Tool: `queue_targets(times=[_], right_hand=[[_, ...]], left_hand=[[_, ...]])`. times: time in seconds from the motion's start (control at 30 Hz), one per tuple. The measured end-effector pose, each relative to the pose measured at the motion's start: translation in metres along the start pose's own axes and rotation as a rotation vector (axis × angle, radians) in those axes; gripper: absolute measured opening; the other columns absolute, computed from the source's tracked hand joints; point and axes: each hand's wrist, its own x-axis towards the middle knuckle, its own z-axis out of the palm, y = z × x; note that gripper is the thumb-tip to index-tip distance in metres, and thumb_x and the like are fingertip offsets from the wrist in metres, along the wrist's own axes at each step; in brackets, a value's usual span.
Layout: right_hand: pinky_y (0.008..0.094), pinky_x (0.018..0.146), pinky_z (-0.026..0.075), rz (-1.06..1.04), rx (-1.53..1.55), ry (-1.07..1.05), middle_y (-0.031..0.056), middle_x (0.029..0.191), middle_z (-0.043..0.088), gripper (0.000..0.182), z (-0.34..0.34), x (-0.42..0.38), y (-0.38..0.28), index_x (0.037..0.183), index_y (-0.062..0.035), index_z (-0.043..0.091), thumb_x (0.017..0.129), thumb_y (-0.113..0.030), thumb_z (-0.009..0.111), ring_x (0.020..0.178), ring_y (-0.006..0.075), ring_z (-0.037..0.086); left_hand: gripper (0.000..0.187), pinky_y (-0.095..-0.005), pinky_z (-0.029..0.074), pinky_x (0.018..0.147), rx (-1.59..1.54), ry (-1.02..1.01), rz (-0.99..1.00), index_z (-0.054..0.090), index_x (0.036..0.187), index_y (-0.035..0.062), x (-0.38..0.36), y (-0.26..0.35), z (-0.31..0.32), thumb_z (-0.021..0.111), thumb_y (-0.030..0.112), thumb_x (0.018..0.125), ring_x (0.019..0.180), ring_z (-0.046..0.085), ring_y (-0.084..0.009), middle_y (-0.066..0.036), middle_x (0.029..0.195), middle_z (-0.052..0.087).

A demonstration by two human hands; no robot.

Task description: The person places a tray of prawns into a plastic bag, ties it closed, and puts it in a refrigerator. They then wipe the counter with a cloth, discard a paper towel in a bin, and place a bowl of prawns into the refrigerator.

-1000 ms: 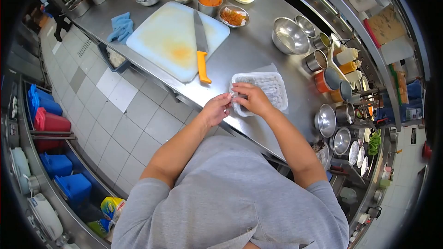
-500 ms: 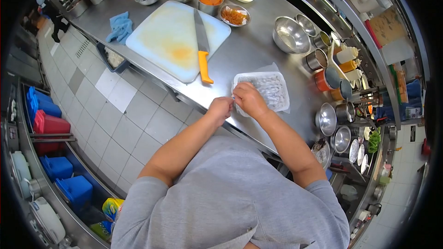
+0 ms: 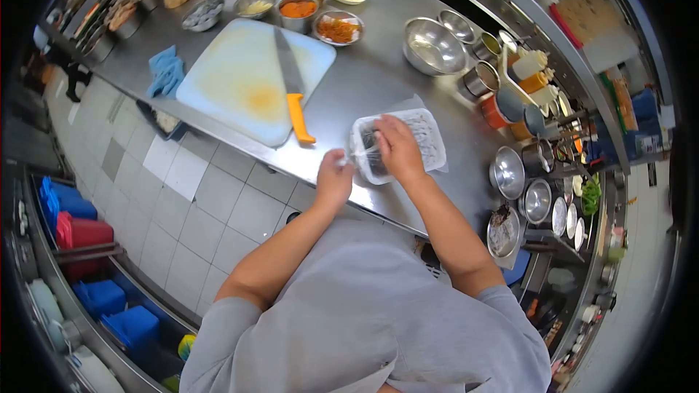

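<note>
A white plastic tub (image 3: 435, 122) with greyish-white pieces inside sits at the counter's near edge, clear plastic film (image 3: 362, 154) stretched at its left side. My left hand (image 3: 335, 178) is just left of the tub, thumb and fingers pinched on the film's gathered end. My right hand (image 3: 398, 149) lies over the tub with fingers extended, touching the film or the contents; the exact contact is hidden. Left of the tub, a knife with a yellow handle (image 3: 298, 120) rests across a stained white cutting board (image 3: 226, 76), its handle past the board's edge.
Bowls of shredded orange food (image 3: 338, 29) and orange sauce (image 3: 298, 9) stand behind the board. A blue cloth (image 3: 166, 73) lies at its left. Steel bowls (image 3: 435, 47) and squeeze bottles (image 3: 529, 64) line the right side. A person's legs (image 3: 75, 80) show far left.
My hands have moved apart, the film now stretched between them. The right fingers have straightened over the tub. The whole view has shifted slightly.
</note>
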Motion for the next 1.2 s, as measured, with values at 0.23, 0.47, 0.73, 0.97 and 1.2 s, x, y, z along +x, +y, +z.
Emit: queue_targets(times=[0.23,0.47,0.73,0.97,1.2], right_hand=[[0.0441,0.111,0.041,0.329,-0.416,0.163,0.0198,0.138,0.06,0.04,-0.049,-0.031,0.106,0.138,-0.0089,0.061,0.104,-0.029,0.05,0.13,0.0396,0.053],[0.0392,0.116,0.037,0.814,0.063,0.029,0.0204,0.148,0.053,0.054,-0.052,-0.063,0.12,0.148,-0.0083,0.051,0.107,-0.04,0.037,0.138,0.0358,0.048],[0.0409,0.106,0.047,0.938,0.397,0.279,0.0244,0.127,0.066,0.054,-0.044,-0.093,0.146,0.142,-0.0044,0.055,0.104,-0.042,0.049,0.123,0.0397,0.061],[0.0405,0.107,0.045,0.961,0.641,0.335,0.0242,0.132,0.064,0.052,-0.057,-0.123,0.144,0.143,-0.0044,0.054,0.105,-0.039,0.048,0.124,0.0357,0.061],[0.0403,0.106,0.046,1.185,1.807,0.486,0.0163,0.122,0.068,0.04,-0.084,-0.141,0.148,0.127,-0.0016,0.062,0.099,-0.03,0.056,0.115,0.0279,0.064]], left_hand=[[0.071,-0.0448,0.016,0.125,0.541,-0.045,0.591,0.02,0.154,-0.0135,0.019,0.023,0.055,0.049,0.029,0.105,0.153,0.017,-0.0441,-0.036,0.161,0.017],[0.067,-0.0417,0.021,0.123,0.325,0.046,0.418,0.015,0.157,-0.0089,0.039,-0.003,0.082,0.039,0.032,0.109,0.151,0.024,-0.0405,-0.031,0.162,0.021],[0.056,-0.0423,0.04,0.115,-0.334,-0.236,-0.006,0.045,0.147,0.0003,0.068,-0.016,0.078,0.035,0.042,0.111,0.134,0.052,-0.0276,-0.015,0.143,0.056],[0.06,-0.0462,0.037,0.117,-0.461,-0.478,-0.19,0.04,0.152,0.0029,0.035,0.015,0.095,0.033,0.046,0.11,0.139,0.047,-0.0328,-0.016,0.152,0.049],[0.06,-0.0491,0.035,0.119,-0.681,-0.532,-0.355,0.042,0.151,0.004,-0.014,0.026,0.111,0.051,0.042,0.104,0.139,0.048,-0.0344,-0.016,0.151,0.05]])
